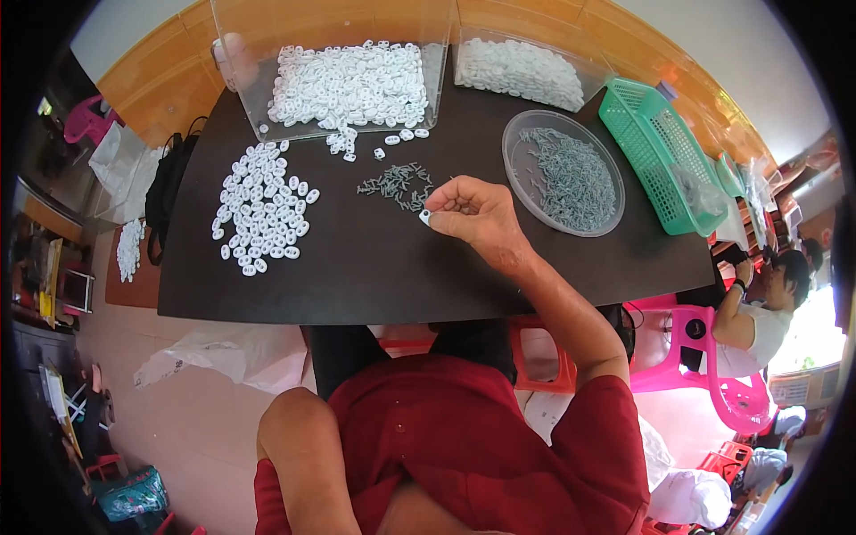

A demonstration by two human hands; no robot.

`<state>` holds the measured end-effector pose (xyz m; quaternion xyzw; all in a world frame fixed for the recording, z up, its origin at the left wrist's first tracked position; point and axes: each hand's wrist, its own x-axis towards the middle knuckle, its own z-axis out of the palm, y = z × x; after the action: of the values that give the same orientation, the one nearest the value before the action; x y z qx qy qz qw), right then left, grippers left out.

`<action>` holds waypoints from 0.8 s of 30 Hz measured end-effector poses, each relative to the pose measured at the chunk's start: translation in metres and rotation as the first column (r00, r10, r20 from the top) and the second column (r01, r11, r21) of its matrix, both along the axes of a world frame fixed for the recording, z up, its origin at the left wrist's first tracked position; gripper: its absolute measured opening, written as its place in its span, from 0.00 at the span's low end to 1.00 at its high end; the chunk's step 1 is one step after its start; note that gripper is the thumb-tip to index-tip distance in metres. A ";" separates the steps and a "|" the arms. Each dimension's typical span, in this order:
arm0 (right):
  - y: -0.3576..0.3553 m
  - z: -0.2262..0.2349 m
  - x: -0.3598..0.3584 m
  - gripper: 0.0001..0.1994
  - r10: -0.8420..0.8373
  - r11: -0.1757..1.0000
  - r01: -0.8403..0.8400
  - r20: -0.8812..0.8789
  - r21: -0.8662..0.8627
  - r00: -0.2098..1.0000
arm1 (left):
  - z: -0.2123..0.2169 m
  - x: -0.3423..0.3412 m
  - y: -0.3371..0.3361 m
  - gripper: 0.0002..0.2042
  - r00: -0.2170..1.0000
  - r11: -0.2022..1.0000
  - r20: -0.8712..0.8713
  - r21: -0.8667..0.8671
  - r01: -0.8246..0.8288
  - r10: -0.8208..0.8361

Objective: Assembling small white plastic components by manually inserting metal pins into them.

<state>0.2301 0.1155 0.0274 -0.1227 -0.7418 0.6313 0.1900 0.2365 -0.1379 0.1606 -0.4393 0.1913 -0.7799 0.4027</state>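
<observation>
Above the middle of the dark table, my right hand (473, 217) pinches a small white plastic piece (425, 216) between thumb and fingertips. Just beyond the fingertips lies a loose heap of grey screws (397, 184). To the left, a spread-out pile of white oval two-holed pieces (264, 209) covers part of the tabletop. My left arm is bent back toward my body, and its hand is out of sight.
A clear bin (357, 134) of white pieces stands at the back, with another clear bin (517, 34) beside it. At right are a round tray (515, 169) of screws and a green basket (655, 169). Beyond the table's right end, a person (758, 312) sits near a pink chair (704, 357).
</observation>
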 end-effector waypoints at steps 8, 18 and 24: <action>0.000 -0.004 0.017 0.07 -0.023 0.998 0.024 -0.018 0.057 1.000 | -0.005 0.001 0.014 0.09 0.974 0.970 -0.128 -0.184 0.160 -0.185; -0.013 -0.004 0.025 0.06 -0.005 1.000 0.005 0.002 0.027 1.000 | -0.019 0.005 -0.012 0.11 0.978 0.980 -0.101 -0.102 0.174 -0.184; -0.024 -0.005 0.019 0.06 0.021 0.999 -0.022 0.026 0.031 0.999 | -0.076 -0.004 -0.027 0.12 0.917 0.611 0.393 -0.711 0.349 -0.067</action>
<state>0.2487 0.0917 0.0219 -0.1196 -0.7552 0.6200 0.1757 0.2322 -0.1652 0.0843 -0.4067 -0.1779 -0.8895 0.1083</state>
